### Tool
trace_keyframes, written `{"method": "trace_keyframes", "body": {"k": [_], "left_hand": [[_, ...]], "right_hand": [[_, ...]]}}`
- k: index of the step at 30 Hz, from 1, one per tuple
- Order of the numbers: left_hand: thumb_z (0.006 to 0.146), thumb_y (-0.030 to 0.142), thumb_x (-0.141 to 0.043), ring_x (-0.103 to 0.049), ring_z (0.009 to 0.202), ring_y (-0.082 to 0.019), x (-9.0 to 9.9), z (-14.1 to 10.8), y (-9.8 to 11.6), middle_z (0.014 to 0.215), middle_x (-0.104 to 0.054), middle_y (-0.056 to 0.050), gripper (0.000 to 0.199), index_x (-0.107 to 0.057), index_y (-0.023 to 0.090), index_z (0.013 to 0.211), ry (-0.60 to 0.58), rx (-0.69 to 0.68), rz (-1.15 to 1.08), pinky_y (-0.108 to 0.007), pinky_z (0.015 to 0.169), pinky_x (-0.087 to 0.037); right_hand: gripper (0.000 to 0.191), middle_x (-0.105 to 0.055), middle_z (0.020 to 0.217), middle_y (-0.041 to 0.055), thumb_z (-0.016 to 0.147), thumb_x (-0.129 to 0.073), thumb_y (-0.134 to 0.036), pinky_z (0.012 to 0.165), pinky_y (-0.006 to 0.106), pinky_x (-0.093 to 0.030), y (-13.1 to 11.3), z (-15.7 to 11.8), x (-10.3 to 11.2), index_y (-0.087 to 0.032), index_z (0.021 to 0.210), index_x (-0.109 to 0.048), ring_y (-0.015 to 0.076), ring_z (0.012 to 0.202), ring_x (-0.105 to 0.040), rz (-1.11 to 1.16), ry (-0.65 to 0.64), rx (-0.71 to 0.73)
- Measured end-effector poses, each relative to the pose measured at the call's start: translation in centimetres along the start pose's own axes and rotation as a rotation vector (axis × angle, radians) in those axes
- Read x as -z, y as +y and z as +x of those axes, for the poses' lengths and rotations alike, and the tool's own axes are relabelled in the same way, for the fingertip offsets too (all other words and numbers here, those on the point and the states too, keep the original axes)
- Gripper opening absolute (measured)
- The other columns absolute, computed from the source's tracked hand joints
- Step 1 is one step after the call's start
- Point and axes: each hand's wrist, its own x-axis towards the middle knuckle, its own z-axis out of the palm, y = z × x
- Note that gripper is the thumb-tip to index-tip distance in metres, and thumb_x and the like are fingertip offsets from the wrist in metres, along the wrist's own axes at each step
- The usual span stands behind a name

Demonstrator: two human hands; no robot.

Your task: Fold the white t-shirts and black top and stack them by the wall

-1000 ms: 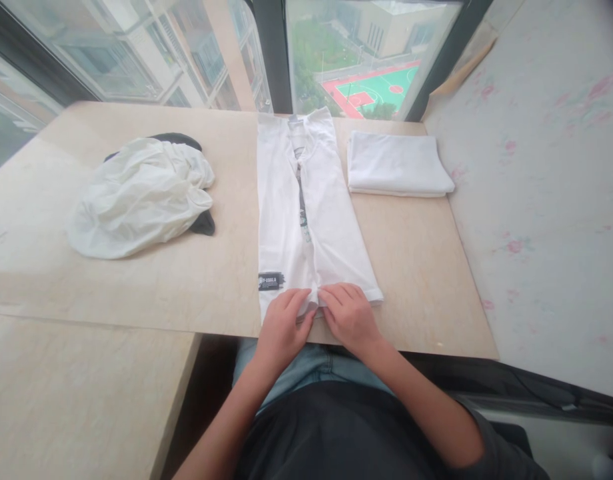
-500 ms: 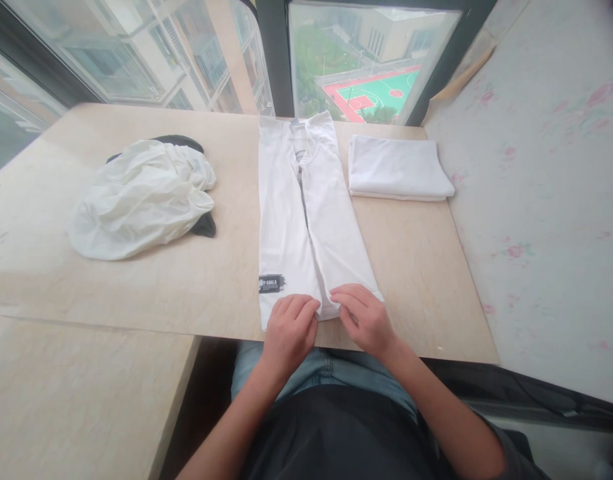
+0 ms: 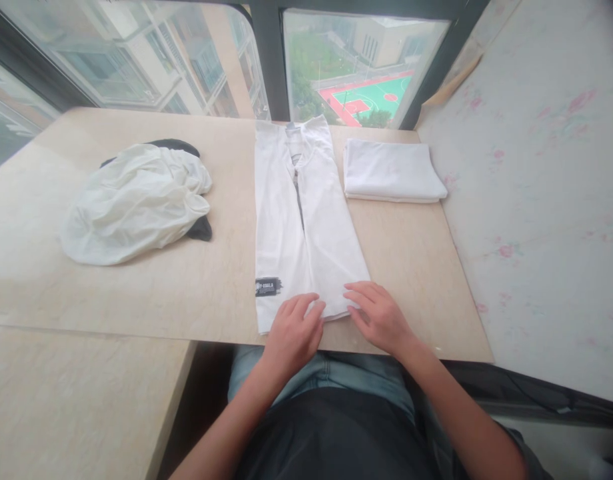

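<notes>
A white garment (image 3: 326,227) lies folded lengthwise into a long panel, its collar toward the window and a black label at its lower left. My left hand (image 3: 295,327) rests on the near edge of the garment, fingers apart and bent. At the near right corner, my right hand (image 3: 379,317) touches the cloth with its fingertips, fingers spread. Neither hand grips anything that shows.
On the right of the table (image 3: 406,267) is a folded white cloth (image 3: 394,170). A crumpled white cloth (image 3: 136,203) with black parts lies at the left. A window (image 3: 356,67) stands behind, a flowered wall (image 3: 541,200) at the right.
My right hand has moved right, away from my left hand, and its fingers have let go of the cloth. The gap between the garment's two sides near the front edge has closed.
</notes>
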Motion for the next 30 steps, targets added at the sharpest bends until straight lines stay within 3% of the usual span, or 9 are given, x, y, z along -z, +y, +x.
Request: {"method": "trace_keyframes", "body": {"k": [4,9,13,19,25,27,30], "left_hand": [[0.093,0.018,-0.053,-0.057,0.111,-0.027,-0.6,1.3,0.1,0.126,-0.061,-0.013,0.021,-0.06,0.02,0.113,-0.089,-0.083,0.02,-0.043,0.09,-0.051],[0.094,0.01,-0.047,-0.06,0.095,-0.022,-0.5,2.1,-0.4,0.1,-0.067,-0.008,0.017,-0.061,0.019,0.094,-0.058,-0.113,-0.036,-0.037,0.084,-0.053],[0.095,0.012,-0.049,-0.062,0.091,-0.019,-0.3,2.5,0.0,0.096,-0.068,-0.006,0.014,-0.06,0.02,0.099,0.057,-0.011,-0.212,-0.034,0.082,-0.054],[0.092,0.014,-0.056,-0.066,0.095,-0.017,-0.2,2.9,1.1,0.1,-0.071,-0.005,0.012,-0.063,0.021,0.098,0.211,0.149,-0.441,-0.032,0.087,-0.055],[0.092,0.02,-0.059,-0.068,0.092,-0.015,0.5,3.8,1.8,0.098,-0.072,-0.004,0.008,-0.067,0.02,0.095,0.263,0.313,-0.684,-0.027,0.081,-0.059],[0.092,0.021,-0.06,-0.069,0.092,-0.015,0.7,4.2,2.1,0.098,-0.072,-0.004,0.009,-0.068,0.02,0.095,0.265,0.335,-0.727,-0.027,0.081,-0.059],[0.092,0.023,-0.061,-0.069,0.092,-0.016,1.1,4.4,2.2,0.098,-0.072,-0.005,0.009,-0.068,0.019,0.095,0.277,0.348,-0.752,-0.027,0.082,-0.06]], "right_hand": [[0.032,-0.064,0.129,0.0121,0.091,-0.059,-0.021,0.102,0.05,-0.05,1.7,-0.9,0.7,-0.02,0.123,-0.062,0.0271,0.12,-0.058,-0.052,-0.021,0.008],[0.034,-0.063,0.13,0.0119,0.091,-0.06,-0.025,0.101,0.051,-0.049,1.1,-1.4,0.4,-0.022,0.125,-0.06,0.0274,0.12,-0.057,-0.048,-0.008,-0.009],[0.041,-0.062,0.132,0.0134,0.089,-0.064,-0.031,0.104,0.052,-0.046,-0.1,-0.8,-0.8,-0.02,0.129,-0.059,0.0294,0.123,-0.055,-0.06,0.051,-0.037],[0.037,-0.062,0.131,0.0134,0.094,-0.056,-0.026,0.103,0.049,-0.046,-0.1,0.0,-2.4,-0.018,0.13,-0.058,0.0283,0.121,-0.056,-0.13,0.159,-0.134],[0.068,-0.059,0.137,0.0163,0.087,-0.065,-0.053,0.105,0.049,-0.046,-1.1,0.2,-2.7,-0.016,0.142,-0.047,0.0321,0.126,-0.054,-0.147,0.24,-0.088],[0.067,-0.059,0.137,0.0165,0.089,-0.064,-0.049,0.105,0.049,-0.046,-1.3,0.4,-3.2,-0.015,0.143,-0.045,0.032,0.126,-0.054,-0.167,0.282,-0.094],[0.046,-0.065,0.128,0.0125,0.092,-0.056,-0.022,0.102,0.045,-0.048,-0.6,0.4,-3.6,-0.018,0.138,-0.051,0.0275,0.118,-0.059,-0.216,0.35,-0.131]]}}
